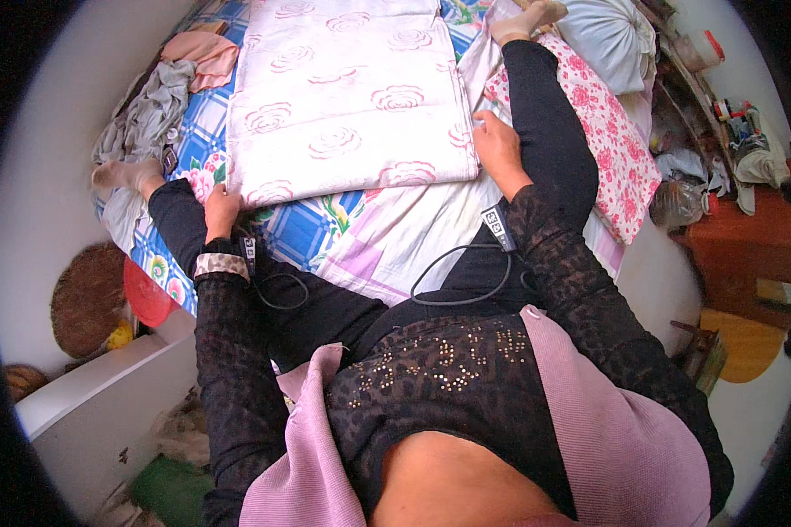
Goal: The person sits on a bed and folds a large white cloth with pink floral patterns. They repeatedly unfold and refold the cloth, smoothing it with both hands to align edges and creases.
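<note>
A folded white cloth sheet (343, 105) with pink rose outlines lies flat before me, its near edge running between my two hands. My left hand (221, 211) pinches its near left corner with closed fingers. At the right edge, close to the near right corner, my right hand (499, 147) is closed on the cloth's side; its fingertips are partly hidden. Under the sheet spreads a blue checked, flowered bedcover (294, 235), with a pale white and lilac cloth (404, 230) lying over part of it. My legs stretch out on both sides of the folded sheet.
A pink-flowered pillow (620, 167) lies right of my right leg, with a tied white bundle (608, 44) beyond it. Crumpled grey clothes (154, 110) and a peach cloth (202, 58) sit at the far left. A reddish-brown cabinet (743, 241) stands at right.
</note>
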Tool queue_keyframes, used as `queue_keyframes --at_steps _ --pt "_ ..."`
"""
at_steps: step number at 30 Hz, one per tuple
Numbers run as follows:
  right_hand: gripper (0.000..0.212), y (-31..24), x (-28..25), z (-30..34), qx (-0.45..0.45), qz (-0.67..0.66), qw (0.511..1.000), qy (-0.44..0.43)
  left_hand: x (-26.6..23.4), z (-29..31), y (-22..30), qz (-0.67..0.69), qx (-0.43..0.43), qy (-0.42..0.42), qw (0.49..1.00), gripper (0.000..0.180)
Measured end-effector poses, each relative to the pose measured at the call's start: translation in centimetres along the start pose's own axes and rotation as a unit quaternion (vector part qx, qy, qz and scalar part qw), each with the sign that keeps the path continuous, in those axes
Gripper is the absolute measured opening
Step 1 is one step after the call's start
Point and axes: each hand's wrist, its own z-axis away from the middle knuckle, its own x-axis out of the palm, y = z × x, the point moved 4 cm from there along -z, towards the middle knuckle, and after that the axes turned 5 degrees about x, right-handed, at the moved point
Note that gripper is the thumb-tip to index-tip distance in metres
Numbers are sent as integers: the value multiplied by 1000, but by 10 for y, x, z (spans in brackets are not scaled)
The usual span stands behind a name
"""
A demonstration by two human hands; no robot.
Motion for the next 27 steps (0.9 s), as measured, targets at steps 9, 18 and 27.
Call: queue_keyframes --at_steps 9,18,27 --pt "40 3 35 -2 95 44 979 -174 9 5 12 -51 -24 -4 998 39" --pt "32 18 54 -13 105 41 978 -173 23 2 1 -68 -19 18 997 37" --pt "27 27 61 -16 287 -251 871 -310 24 4 0 -85 -17 16 996 36"
